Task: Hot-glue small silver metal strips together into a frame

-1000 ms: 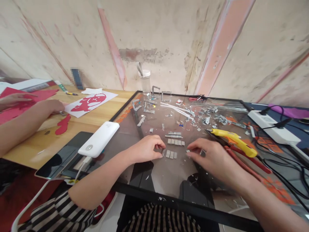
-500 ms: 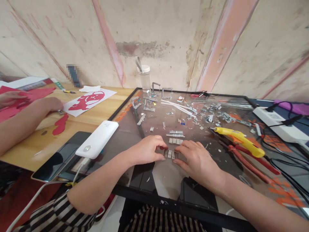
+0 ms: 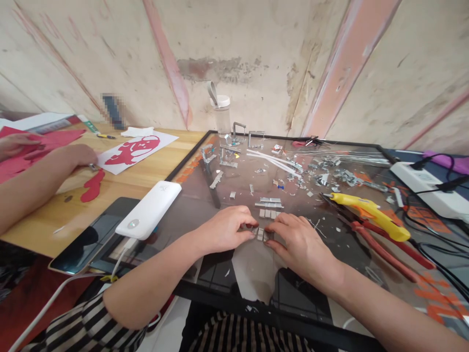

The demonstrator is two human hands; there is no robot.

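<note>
My left hand (image 3: 227,228) and my right hand (image 3: 296,240) rest on a dark glass tabletop (image 3: 256,264), fingertips meeting from both sides on a short row of small grey metal pieces (image 3: 260,233). The fingers pinch or press the pieces; most of the row is hidden under them. A second row of the same grey pieces (image 3: 267,213) lies just beyond, with a flat strip of them (image 3: 269,202) behind that.
Yellow-handled tool (image 3: 370,209) and red-handled pliers (image 3: 381,247) lie right, with black cables and a white power strip (image 3: 428,183). Metal scraps (image 3: 315,173) litter the far table. A white power bank (image 3: 148,210) lies left on a tablet. Another person's arm (image 3: 40,176) works red paper.
My right hand has moved left from near the yellow tool to the row of grey pieces and closed in against my left fingertips. The left hand has barely moved.
</note>
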